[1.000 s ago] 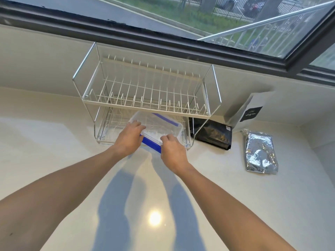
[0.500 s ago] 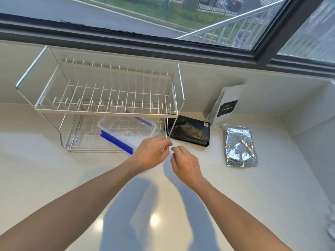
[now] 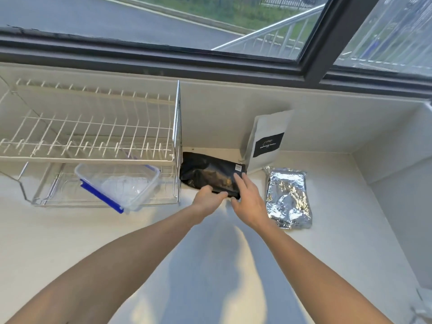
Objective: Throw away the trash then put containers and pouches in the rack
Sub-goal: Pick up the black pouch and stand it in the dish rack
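Note:
A black pouch (image 3: 208, 174) lies flat on the counter just right of the two-tier wire rack (image 3: 93, 157). My left hand (image 3: 207, 202) grips its near edge, thumb on top. My right hand (image 3: 247, 197) rests on its right end with fingers spread over it. A clear plastic container with blue clips (image 3: 117, 185) sits on the rack's lower shelf, its near corner sticking out over the front. A silver foil pouch (image 3: 288, 197) lies flat to the right. A white pouch with a black label (image 3: 266, 141) stands against the wall.
The rack's upper shelf holds nothing. A wall closes the counter (image 3: 210, 265) off on the right, and the window sill runs along the back. Something pale and crumpled (image 3: 420, 312) shows at the bottom right corner.
Both hands left the clear container in the rack's lower shelf and moved right to the black pouch. The view has swung right.

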